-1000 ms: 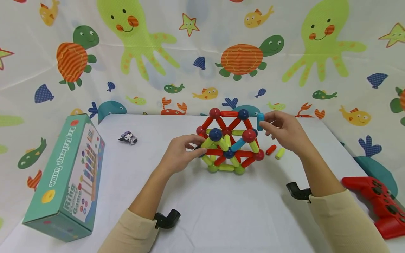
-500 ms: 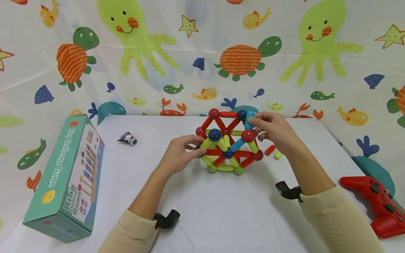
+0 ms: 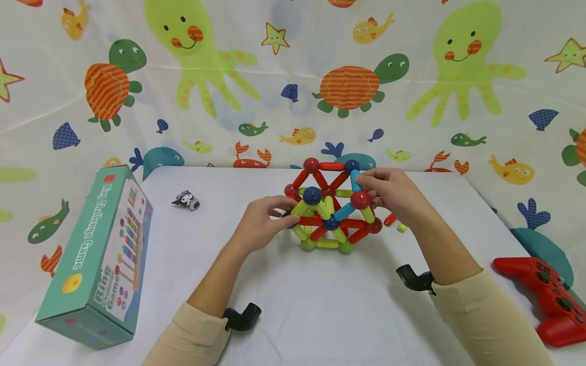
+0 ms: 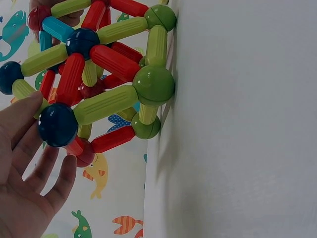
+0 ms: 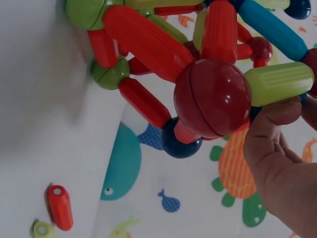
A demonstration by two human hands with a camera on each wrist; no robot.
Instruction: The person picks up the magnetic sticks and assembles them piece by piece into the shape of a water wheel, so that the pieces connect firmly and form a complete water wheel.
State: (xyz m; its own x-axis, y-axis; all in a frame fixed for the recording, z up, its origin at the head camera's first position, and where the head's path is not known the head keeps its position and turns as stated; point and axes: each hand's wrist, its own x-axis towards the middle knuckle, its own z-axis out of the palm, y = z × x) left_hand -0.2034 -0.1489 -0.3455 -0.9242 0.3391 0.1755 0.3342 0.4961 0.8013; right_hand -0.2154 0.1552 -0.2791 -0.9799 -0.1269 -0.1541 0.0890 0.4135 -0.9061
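Observation:
A framework of magnetic rods and balls [image 3: 331, 221] in red, lime, light blue and dark blue stands on the white table. On its left corner, my left hand [image 3: 263, 223] holds a dark blue ball [image 4: 58, 125], thumb on one side and fingers on the other. My right hand [image 3: 396, 193] pinches a light blue rod [image 3: 355, 179] at the upper right. That rod spans from a dark blue ball [image 3: 352, 166] down to a red ball [image 3: 360, 200]. In the right wrist view, a larger red ball [image 5: 213, 98] and lime rod hide most of the light blue rod.
A loose red rod [image 3: 390, 219] and a lime rod [image 3: 402, 227] lie right of the framework. A green game box [image 3: 96, 259] stands at left, near a small figurine [image 3: 185, 200]. A red game controller [image 3: 545, 295] lies at the right edge.
My right hand has moved left with the light blue rod, from beside the framework to between the dark blue and red balls. My left hand stays at the left corner.

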